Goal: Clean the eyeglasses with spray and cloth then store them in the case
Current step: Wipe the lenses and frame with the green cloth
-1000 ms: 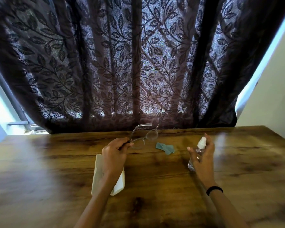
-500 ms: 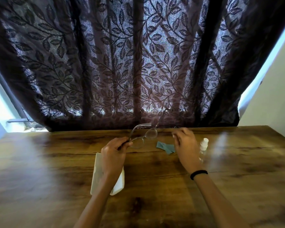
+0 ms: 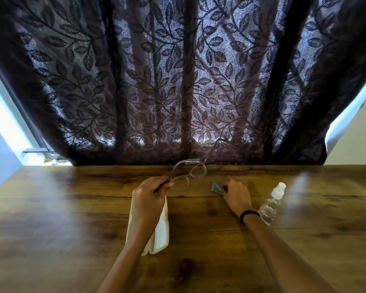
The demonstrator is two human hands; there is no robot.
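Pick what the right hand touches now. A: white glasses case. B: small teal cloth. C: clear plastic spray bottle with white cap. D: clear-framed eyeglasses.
B: the right hand has its fingers on the small teal cloth, the clear plastic spray bottle stands untouched beside that wrist, and the left hand holds the clear-framed eyeglasses.

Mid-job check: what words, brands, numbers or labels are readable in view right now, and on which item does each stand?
No readable text anywhere.
Clear plastic spray bottle with white cap: no label visible.
White rectangular eyeglass case: visible part plain.
Small teal cloth: mostly hidden by the right hand.
Clear-framed eyeglasses in the left hand: no legible marking.
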